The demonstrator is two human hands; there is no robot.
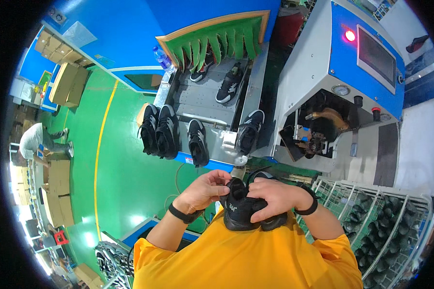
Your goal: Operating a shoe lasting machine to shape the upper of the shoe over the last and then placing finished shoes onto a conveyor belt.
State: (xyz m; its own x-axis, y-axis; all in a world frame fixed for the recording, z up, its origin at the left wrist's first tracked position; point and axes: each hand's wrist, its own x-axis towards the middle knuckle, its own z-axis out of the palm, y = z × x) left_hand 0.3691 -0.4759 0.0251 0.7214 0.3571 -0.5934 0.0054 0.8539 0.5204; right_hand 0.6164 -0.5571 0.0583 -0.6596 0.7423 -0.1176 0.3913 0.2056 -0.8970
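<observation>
Close against my yellow shirt I have a pair of black sneakers, side by side with heels toward me. My left hand (205,189) pinches the padded collar of the left sneaker (237,219), which has a small white mark on its heel. Across the pair lies my right hand (274,195), thumb down on the heel side and fingers curled at the opening. It grips the right sneaker (276,222), mostly covered by that hand. A black band circles each wrist.
Ahead, a conveyor (197,98) emerges under green strip curtains (217,45), with black-and-grey sneakers (197,143) on its bed and front edge. A blue-and-white machine (318,72) stands right. Below it, a wire rack (371,207) holds dark shoe-shaped pieces. A person (36,142) bends over boxes far left.
</observation>
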